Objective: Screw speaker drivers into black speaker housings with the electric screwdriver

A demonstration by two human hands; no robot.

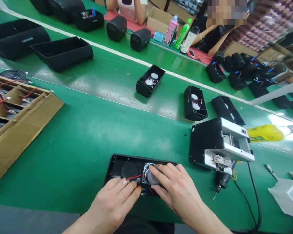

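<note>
A black speaker housing (116, 166) lies open side up on the green bench, close to me. One round mesh opening (130, 169) shows in its left half. My right hand (177, 183) grips a small round speaker driver (152, 176) at the right half, its fingers curled around the rim. From the driver a red wire (135, 177) runs left to a white connector (125, 182) by my left fingertips. My left hand (116, 198) is closed over the housing's near edge. Whether its fingers also pinch the wire is hidden.
A cardboard box (26, 130) of wired drivers stands left. To the right are a black-and-white machine (210, 143), an electric screwdriver (222, 180), cables and a white container (286, 195). Housings with drivers (150, 81) sit beyond; people sit across the bench.
</note>
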